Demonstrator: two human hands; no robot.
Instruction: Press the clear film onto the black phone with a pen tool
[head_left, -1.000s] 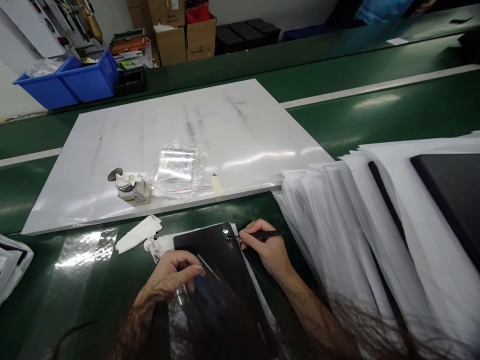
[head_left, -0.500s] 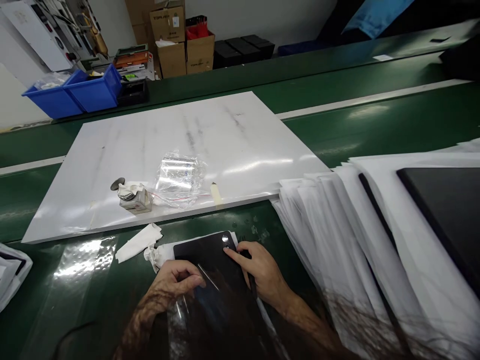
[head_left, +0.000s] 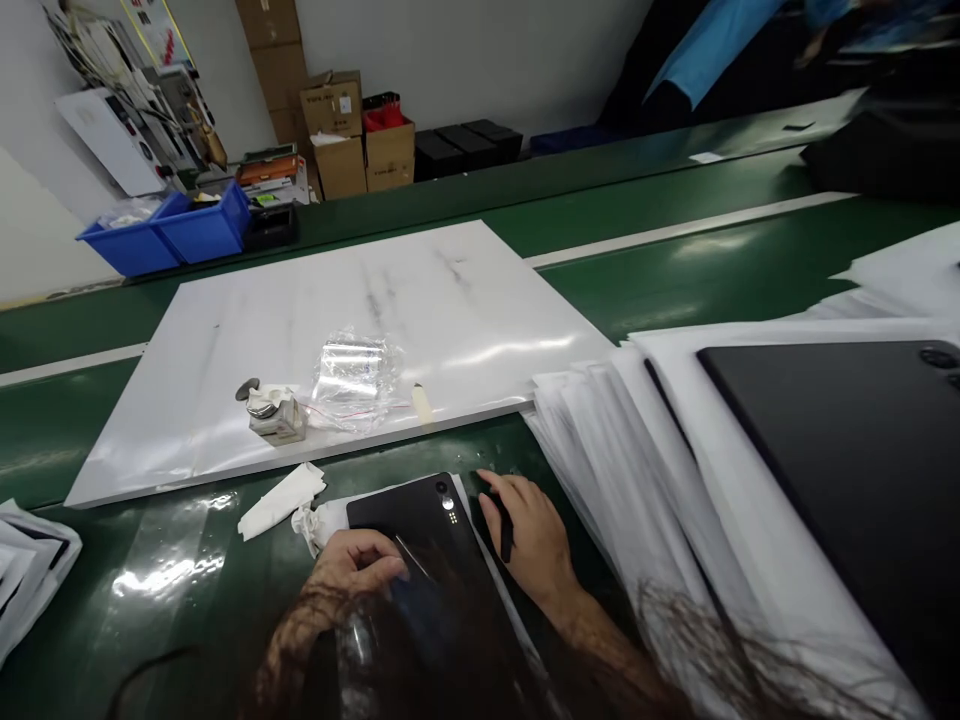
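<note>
Black tablet lay on a white sheet on the green counter, at 9 o'clock from my right hand, its fingers gripping a black stylus; my left hand rested curled on the tablet.

Black tablet: the bottom edge of the picture cuts off its low end.
Thin black stick: the right hand hides part of it.
Clear plastic bag: too shiny to see what is inside.
Big black tablet: the right edge cuts it off.
Hair: blurry strands cover the bottom of the view.
</note>
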